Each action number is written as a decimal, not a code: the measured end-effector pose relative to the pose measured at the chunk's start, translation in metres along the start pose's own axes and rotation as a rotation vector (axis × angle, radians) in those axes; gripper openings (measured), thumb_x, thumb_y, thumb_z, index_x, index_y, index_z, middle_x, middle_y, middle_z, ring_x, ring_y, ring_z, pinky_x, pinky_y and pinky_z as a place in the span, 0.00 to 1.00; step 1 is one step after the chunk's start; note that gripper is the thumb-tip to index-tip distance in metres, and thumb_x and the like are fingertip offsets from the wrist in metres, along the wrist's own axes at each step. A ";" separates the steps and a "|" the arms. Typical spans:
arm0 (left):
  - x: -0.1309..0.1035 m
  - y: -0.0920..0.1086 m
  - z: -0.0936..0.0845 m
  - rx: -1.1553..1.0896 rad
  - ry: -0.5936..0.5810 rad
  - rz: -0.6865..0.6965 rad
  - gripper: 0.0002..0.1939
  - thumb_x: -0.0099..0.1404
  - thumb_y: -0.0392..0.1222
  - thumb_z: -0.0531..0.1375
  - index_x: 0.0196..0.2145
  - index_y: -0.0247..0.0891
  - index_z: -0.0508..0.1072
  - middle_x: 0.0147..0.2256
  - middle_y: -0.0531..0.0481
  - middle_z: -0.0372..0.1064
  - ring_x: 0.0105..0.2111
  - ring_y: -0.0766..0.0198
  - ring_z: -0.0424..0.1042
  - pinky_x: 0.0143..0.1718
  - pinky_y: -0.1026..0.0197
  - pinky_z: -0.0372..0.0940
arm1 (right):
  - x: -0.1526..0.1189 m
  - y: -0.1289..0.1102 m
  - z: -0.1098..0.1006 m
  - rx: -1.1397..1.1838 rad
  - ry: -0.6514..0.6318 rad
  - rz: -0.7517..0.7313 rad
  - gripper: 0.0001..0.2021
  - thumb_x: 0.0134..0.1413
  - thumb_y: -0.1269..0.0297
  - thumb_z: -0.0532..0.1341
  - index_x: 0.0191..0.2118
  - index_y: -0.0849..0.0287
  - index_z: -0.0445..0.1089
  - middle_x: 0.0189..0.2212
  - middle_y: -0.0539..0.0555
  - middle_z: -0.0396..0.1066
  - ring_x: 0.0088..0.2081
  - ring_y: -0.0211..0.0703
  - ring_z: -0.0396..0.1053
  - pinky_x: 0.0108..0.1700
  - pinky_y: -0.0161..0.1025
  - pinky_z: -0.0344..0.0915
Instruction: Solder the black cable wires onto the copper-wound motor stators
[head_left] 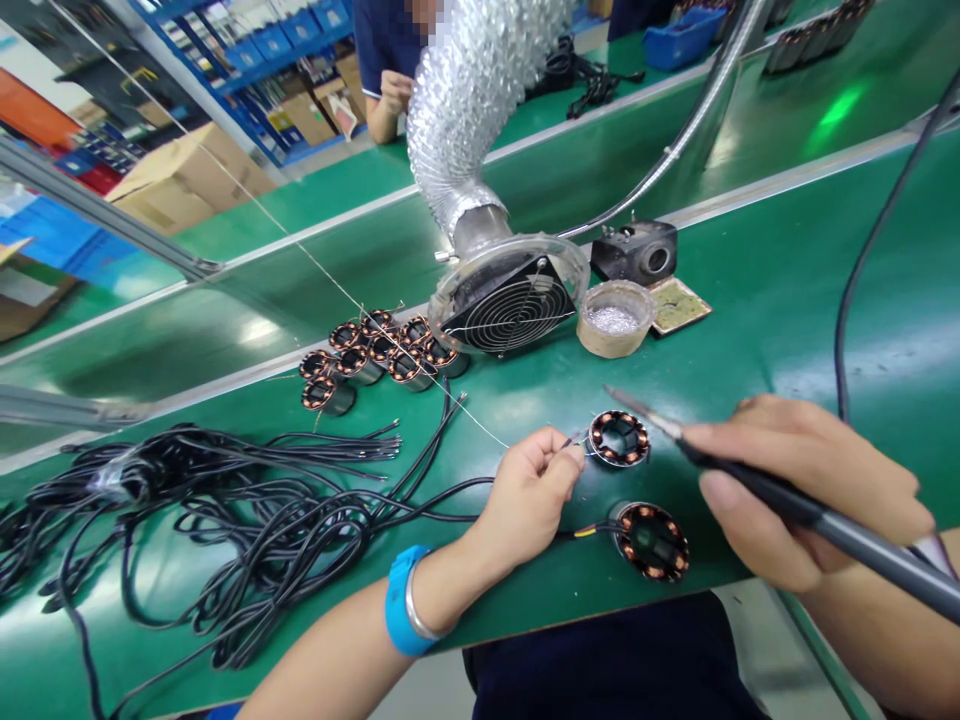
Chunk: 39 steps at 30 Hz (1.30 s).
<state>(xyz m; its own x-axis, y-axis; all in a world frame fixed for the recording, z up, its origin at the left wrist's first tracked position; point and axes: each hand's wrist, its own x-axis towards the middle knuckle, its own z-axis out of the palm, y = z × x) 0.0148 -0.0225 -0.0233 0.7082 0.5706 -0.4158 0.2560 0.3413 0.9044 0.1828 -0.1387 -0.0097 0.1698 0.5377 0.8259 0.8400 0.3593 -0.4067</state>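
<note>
Soldering step in hand, by the look of it. Right hand (810,490) grips soldering iron (750,480) pen-style, tip poised just above stator coil (619,437), near the front edge of the green surface (750,300). Left hand (529,495) closed, pinching solder wire (420,370) with its end at the coil's left rim. Second stator (652,541), leads attached, lies at the front edge. Unworked coils (375,350) and fume fan (510,300) lie mid-surface; black cables (225,500) lie toward the left. Judged next: tip and wire must meet on one terminal, steadily.
</note>
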 end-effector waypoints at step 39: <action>0.005 0.019 -0.016 0.114 -0.095 -0.014 0.18 0.53 0.53 0.69 0.28 0.34 0.73 0.23 0.55 0.66 0.24 0.70 0.58 0.28 0.65 0.54 | -0.013 0.012 0.034 0.077 -0.319 0.026 0.11 0.63 0.75 0.57 0.49 0.56 0.65 0.37 0.53 0.75 0.34 0.40 0.73 0.37 0.38 0.71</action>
<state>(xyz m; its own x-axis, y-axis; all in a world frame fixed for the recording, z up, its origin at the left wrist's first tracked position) 0.0129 -0.0011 -0.0102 0.7616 0.4916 -0.4223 0.3354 0.2587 0.9059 0.1733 -0.1149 -0.0388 0.0102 0.7551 0.6555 0.7940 0.3923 -0.4643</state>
